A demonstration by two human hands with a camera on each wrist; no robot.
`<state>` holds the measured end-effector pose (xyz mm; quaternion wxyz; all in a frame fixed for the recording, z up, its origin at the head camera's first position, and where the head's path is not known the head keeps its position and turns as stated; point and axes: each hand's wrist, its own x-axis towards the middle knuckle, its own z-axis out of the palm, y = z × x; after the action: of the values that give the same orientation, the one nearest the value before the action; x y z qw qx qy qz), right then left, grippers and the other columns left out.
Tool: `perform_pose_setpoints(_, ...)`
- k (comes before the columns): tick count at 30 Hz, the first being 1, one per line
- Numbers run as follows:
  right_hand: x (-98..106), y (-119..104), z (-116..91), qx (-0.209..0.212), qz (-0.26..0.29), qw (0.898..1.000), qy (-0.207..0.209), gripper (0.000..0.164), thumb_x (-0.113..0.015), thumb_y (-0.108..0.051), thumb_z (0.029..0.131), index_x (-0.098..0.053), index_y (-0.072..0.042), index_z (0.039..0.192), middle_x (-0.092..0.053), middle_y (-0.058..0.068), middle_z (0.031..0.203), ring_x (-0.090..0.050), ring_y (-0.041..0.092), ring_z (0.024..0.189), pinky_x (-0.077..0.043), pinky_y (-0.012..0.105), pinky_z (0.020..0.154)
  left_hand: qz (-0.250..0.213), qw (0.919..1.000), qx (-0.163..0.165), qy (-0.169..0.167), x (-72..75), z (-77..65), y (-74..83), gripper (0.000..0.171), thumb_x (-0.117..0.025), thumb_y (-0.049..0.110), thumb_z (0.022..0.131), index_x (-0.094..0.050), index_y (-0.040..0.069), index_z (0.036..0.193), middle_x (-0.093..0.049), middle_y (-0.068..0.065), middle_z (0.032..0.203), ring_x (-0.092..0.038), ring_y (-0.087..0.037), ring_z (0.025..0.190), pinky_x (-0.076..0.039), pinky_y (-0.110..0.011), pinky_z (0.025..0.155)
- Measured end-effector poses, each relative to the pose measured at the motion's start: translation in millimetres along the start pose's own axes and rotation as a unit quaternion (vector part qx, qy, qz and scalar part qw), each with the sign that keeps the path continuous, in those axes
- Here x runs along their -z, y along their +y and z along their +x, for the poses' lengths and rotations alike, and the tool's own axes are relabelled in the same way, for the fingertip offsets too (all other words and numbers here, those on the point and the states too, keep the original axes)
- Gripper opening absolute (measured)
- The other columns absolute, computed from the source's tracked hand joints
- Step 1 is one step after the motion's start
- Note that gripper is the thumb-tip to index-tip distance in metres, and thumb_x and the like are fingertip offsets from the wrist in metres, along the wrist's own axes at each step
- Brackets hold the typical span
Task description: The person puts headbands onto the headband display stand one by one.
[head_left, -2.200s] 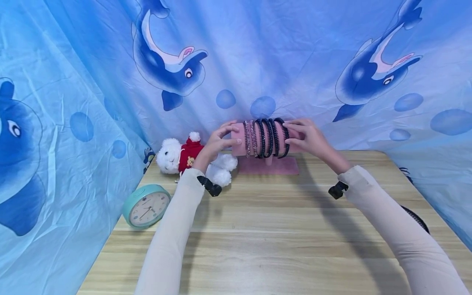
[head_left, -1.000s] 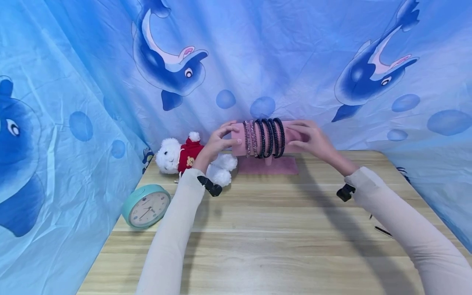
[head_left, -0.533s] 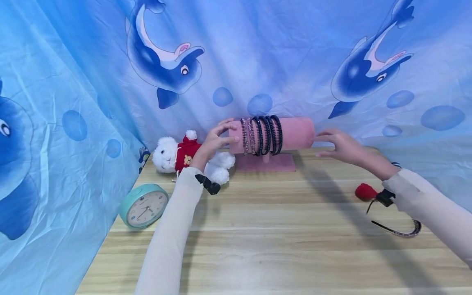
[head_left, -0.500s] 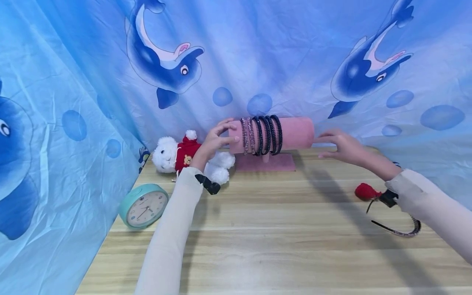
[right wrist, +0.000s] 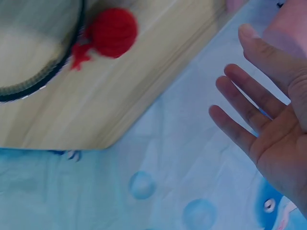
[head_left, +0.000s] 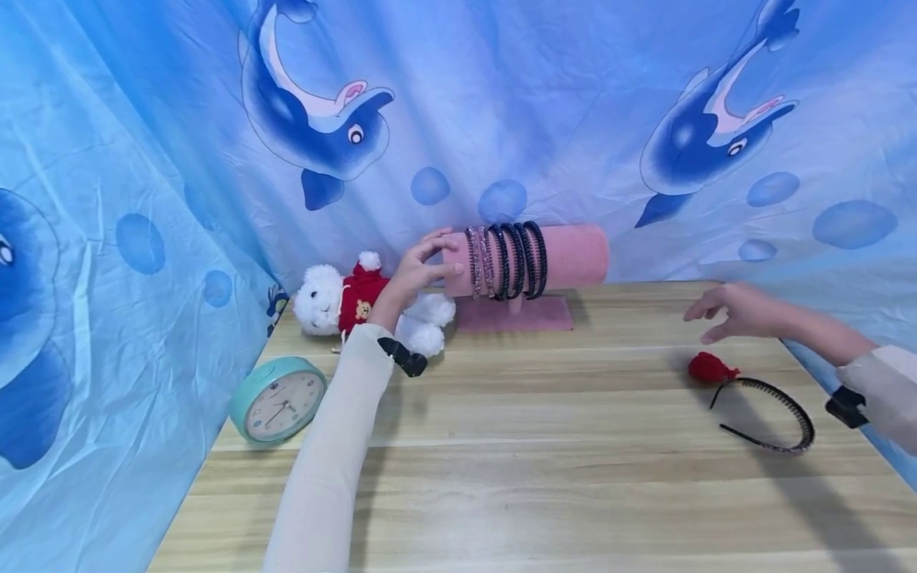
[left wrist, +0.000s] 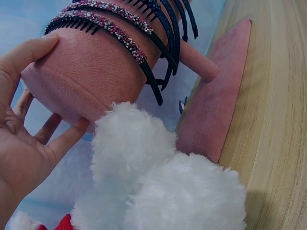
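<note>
My left hand (head_left: pixel 414 277) holds the left end of a pink padded roll on a headband stand (head_left: pixel 579 255). In the left wrist view, one finger or thumb lies on top of the roll and the other fingers (left wrist: pixel 69 139) reach its end. Several headbands (head_left: pixel 533 261) hang round the roll, glittery pink at left and black towards the middle; its right part is bare. My right hand (head_left: pixel 745 313) hovers at the right with nothing in it, fingers loosely bent. Below it on the table lie a single dark toothed headband (head_left: pixel 804 422) and a small red pouch-like thing (head_left: pixel 708 368).
A white plush toy (head_left: pixel 320 301) in a red top lies beside the stand, under my left wrist. The turquoise alarm clock (head_left: pixel 279 402) stands at the table's left edge. A blue dolphin-print curtain (head_left: pixel 466 103) encloses the wooden table (head_left: pixel 473 477) at the back and sides.
My right hand has let go of a black headband at the roll and drawn away to the right, uncovering the loose headband and the red thing. My left hand keeps its hold.
</note>
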<state>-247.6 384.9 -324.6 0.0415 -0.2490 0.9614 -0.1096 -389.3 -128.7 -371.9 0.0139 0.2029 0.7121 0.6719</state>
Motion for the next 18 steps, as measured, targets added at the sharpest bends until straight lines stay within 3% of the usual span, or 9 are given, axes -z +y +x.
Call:
perform_pose_setpoints(4, -2, 17, -16, -0.026, 0.023, 0.999, -0.035, 0.038, -0.088, -0.012, 0.075, -0.075, -0.002, 0.110, -0.076, 0.013, 0.109, -0.071, 0.023, 0.091, -0.061, 0.027, 0.074, -0.003, 1.0000, 0.002, -0.002, -0.6, -0.6, 1.0, 0.029, -0.079, 0.004, 0.084, -0.070, 0.020, 0.108, -0.042, 0.012, 0.157, -0.040, -0.022, 0.146, -0.056, -0.046, 0.105)
perform_pose_setpoints(10, -9, 40, -33, -0.039, 0.060, 0.995, -0.066, 0.035, -0.087, -0.009, 0.077, -0.074, 0.002, 0.108, -0.075, 0.019, 0.106, -0.068, 0.003, 0.086, -0.060, 0.024, 0.072, -0.003, 1.0000, 0.002, -0.002, 0.2, -0.6, 0.5, 0.029, -0.079, 0.005, 0.085, -0.070, 0.022, 0.107, -0.043, 0.013, 0.157, -0.040, -0.021, 0.145, -0.056, -0.045, 0.105)
perform_pose_setpoints(14, -21, 60, -43, -0.043, 0.082, 0.993, -0.079, 0.035, -0.086, -0.007, 0.077, -0.073, 0.007, 0.107, -0.075, 0.023, 0.104, -0.069, 0.004, 0.085, -0.059, 0.023, 0.068, -0.005, 1.0000, 0.006, -0.003, 0.5, 0.4, -0.1, 0.029, -0.079, 0.005, 0.085, -0.070, 0.022, 0.106, -0.043, 0.014, 0.157, -0.040, -0.021, 0.145, -0.056, -0.044, 0.104)
perform_pose_setpoints(18, -31, 75, -49, -0.067, 0.095, 0.988, -0.097, 0.040, -0.086, -0.006, 0.077, -0.071, 0.012, 0.109, -0.074, 0.025, 0.105, -0.072, 0.013, 0.086, -0.060, 0.023, 0.068, -0.004, 1.0000, 0.008, -0.002, 0.3, 0.7, 0.1, 0.029, -0.078, 0.005, 0.085, -0.071, 0.021, 0.108, -0.042, 0.013, 0.157, -0.039, -0.022, 0.146, -0.057, -0.044, 0.103)
